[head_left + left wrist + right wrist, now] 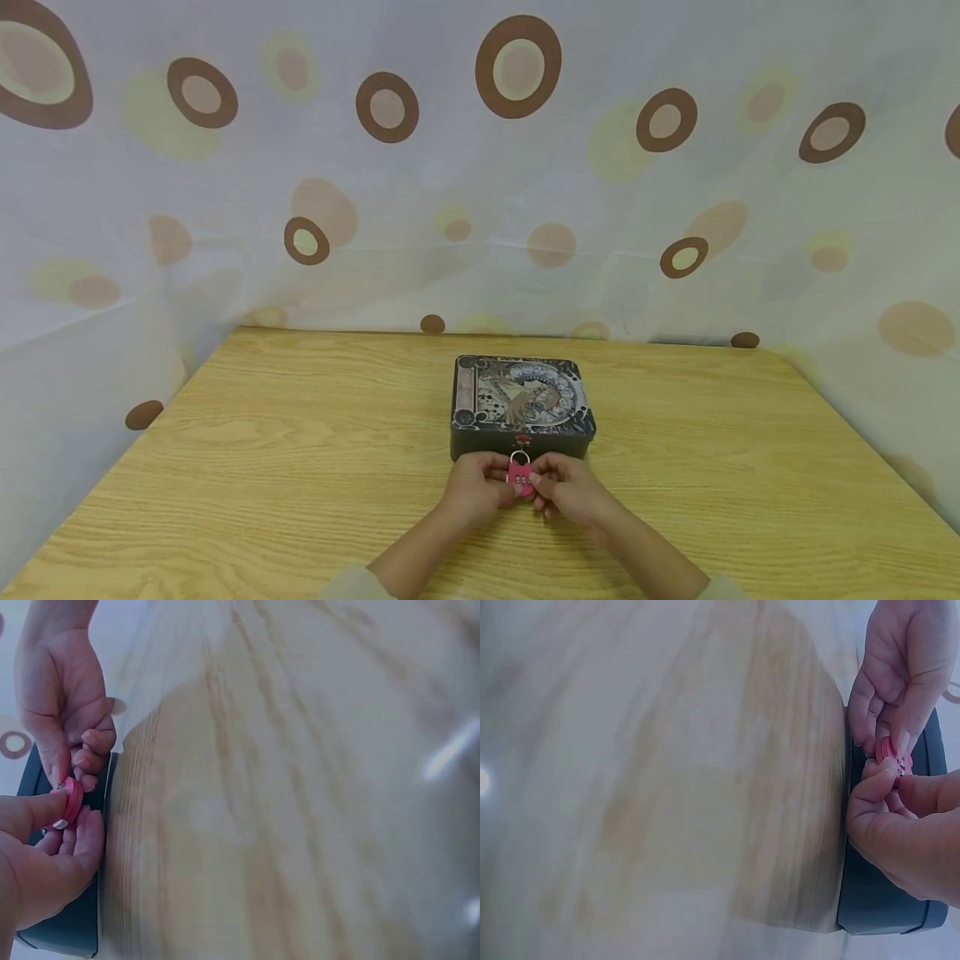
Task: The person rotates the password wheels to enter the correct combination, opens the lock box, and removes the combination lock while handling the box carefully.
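A pink combination padlock [521,478] with number dials hangs by its silver shackle from the red clasp [522,439] on the front of a dark, patterned tin box [525,396]. From the left, my left hand [476,485] pinches the padlock between thumb and fingers. My right hand [570,490] grips its other side, with the thumb at the dials. In the left wrist view the padlock [71,802] is seen edge-on between both hands. The right wrist view shows the padlock [897,759] partly hidden by fingers. The box lid is down.
The box stands on a wood-grain table [300,442]. Behind and beside the table hangs a pale curtain [450,192] printed with brown, yellow and peach circles, meeting the table's far edge.
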### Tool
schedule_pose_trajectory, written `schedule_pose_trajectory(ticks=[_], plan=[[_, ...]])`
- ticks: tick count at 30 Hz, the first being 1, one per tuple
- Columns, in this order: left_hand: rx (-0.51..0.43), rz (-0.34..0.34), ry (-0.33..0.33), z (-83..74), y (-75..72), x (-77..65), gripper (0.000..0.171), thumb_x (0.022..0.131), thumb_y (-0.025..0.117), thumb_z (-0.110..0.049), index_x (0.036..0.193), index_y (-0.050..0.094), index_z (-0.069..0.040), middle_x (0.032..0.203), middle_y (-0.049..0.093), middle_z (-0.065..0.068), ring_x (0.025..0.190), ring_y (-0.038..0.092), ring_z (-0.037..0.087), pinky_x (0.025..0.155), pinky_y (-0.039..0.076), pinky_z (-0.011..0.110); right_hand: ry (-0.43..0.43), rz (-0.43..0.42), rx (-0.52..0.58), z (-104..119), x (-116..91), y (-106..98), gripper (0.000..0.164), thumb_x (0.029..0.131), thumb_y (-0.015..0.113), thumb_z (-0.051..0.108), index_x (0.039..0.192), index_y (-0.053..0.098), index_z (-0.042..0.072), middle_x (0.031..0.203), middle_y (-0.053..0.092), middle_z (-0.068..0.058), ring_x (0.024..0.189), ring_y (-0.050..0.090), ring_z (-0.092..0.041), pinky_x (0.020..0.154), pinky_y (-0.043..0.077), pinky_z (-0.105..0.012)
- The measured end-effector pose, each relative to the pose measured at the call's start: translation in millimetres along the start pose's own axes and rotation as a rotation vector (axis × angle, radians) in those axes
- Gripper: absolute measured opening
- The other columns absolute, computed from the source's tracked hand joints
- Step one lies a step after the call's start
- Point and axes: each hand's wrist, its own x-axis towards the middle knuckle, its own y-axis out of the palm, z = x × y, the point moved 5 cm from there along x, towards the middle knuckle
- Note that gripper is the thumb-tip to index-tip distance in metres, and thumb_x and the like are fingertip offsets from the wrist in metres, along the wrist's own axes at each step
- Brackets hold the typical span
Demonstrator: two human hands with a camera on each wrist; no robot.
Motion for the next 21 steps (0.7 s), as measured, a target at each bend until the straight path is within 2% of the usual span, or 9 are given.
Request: schedule_pose_trajectory(ticks=[11,21], plan=[[-0.011,-0.019,-0.010,-3.9,0.5,-3.9,0.024,0.075,0.064,0.009,0.099,0.062,0.015,0.082,0.065,0.017,0.069,0.061,0.013,0.061,0.056,0.027,0.001,0.007,-0.003,-0.4,-0.4,-0.2,0.013,0.093,0.046,0.000,0.099,0.051,-0.010,0.071,0.054,0.000,0.061,0.050,-0.008,0.053,0.043,-0.018],[0.030,-0.050,0.030,-5.3,0.3,-4.7,0.021,0.077,0.065,0.004,0.096,0.063,0.014,0.078,0.065,0.016,0.066,0.060,0.012,0.057,0.054,0.024,0.001,-0.010,-0.015,-0.4,-0.3,-0.2,0.013,0.093,0.046,0.000,0.099,0.051,-0.010,0.071,0.054,-0.001,0.061,0.050,-0.009,0.054,0.043,-0.019]])
